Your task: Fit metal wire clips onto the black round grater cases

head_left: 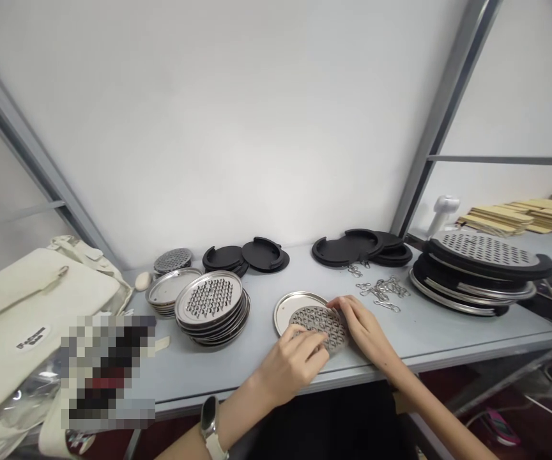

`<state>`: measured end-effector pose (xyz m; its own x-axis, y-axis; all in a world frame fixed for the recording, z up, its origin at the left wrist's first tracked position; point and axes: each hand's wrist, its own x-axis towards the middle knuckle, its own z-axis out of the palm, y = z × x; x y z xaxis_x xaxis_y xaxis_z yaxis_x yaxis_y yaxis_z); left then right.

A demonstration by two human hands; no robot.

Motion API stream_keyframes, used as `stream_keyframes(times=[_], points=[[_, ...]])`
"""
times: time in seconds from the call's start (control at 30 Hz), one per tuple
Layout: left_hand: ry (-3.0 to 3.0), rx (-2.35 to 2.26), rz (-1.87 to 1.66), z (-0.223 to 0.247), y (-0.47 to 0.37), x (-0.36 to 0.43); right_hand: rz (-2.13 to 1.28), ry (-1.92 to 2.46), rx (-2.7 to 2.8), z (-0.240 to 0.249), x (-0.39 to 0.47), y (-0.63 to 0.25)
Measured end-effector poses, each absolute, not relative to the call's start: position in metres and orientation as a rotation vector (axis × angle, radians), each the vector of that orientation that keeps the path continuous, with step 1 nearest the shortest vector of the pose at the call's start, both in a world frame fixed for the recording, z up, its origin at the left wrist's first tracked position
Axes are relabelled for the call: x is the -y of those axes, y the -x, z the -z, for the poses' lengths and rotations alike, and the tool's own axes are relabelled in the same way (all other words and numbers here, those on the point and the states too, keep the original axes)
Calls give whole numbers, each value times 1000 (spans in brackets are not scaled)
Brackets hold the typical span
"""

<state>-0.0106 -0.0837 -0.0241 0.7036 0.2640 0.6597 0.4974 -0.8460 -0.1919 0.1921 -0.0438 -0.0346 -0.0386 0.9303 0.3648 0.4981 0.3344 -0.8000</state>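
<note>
A round metal grater disc (pixel 317 317) with rows of raised teeth is between my two hands near the table's front edge. It partly overlaps a shallow round metal dish (pixel 286 309) lying on the table. My left hand (pixel 298 361) has its fingers bent over the disc's lower left side. At the disc's right edge, my right hand (pixel 360 322) holds the rim with closed fingers; its thumb is partly hidden. To the left rises a stack of metal dishes (pixel 228 319), topped by another toothed disc (pixel 210 298).
Black round holders (pixel 262 253) and more black holders (pixel 345 246) lie along the wall. Metal clips (pixel 385 291) are scattered right of my hands. A tall stack of black and metal discs (pixel 480 278) stands at right. Cream bags (pixel 31 306) cover the left end.
</note>
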Motion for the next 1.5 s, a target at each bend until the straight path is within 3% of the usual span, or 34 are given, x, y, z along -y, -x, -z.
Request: stream_keyframes(times=[0.63,1.17,1.5], points=[[2843,1415,1261,22,19,82,-440,1243,1903,44,39,-189],[2993,1201,691,-6,45,92,-442,1239,1925,37,42,-186],[2978,1095,557,-12,34,85,-466,1281,1876,40,42,-188]])
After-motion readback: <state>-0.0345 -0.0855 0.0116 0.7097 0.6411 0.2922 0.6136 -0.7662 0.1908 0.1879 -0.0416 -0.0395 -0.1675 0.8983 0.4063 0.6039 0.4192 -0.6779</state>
